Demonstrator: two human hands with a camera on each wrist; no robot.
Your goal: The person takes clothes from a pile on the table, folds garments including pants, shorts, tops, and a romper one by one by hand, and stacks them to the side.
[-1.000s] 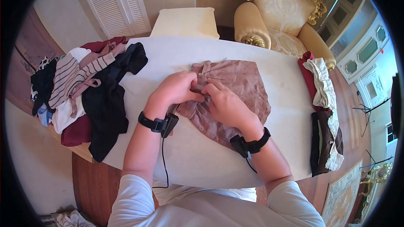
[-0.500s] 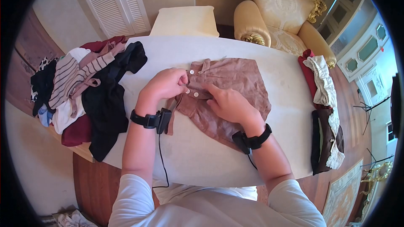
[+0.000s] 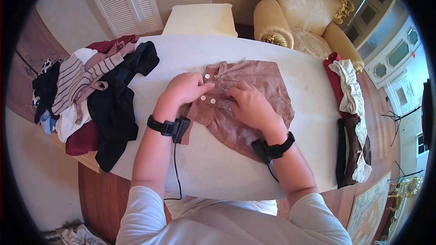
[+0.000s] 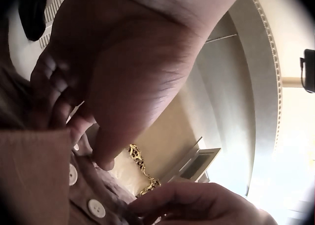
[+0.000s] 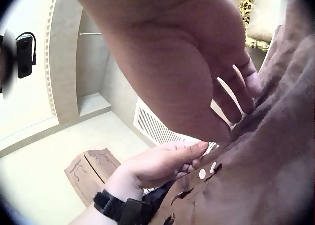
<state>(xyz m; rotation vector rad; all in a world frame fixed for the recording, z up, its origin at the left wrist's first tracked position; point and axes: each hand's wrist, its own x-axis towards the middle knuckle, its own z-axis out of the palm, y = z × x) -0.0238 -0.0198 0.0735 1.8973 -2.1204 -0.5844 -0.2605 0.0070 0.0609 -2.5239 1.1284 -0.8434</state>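
Observation:
A brown garment (image 3: 259,81) lies on the white table, its buttoned waistband toward the left. White buttons (image 4: 97,208) run along the band, and a strip of the same cloth (image 3: 187,131) hangs below it. My left hand (image 3: 185,88) grips the waistband edge, thumb over the buttoned part and fingers bent behind it. To its right, my right hand (image 3: 254,106) has bent fingers and thumb drawn together on the cloth, pinching near the buttons. In the right wrist view, its fingers (image 5: 231,99) reach down onto creased fabric; the thumb tip is partly hidden.
A loose heap of clothes (image 3: 86,90), striped, black, white and dark red, covers the table's left end. Folded clothes (image 3: 349,90) line the right edge. Beyond the table stand a cream stool (image 3: 200,18) and a gilded armchair (image 3: 304,13). A cable (image 3: 178,172) hangs from the left wrist camera.
My left hand has moved off the band's middle to its left edge, uncovering the buttons. My right hand has shifted slightly right, its pointing index finger now bent toward the thumb.

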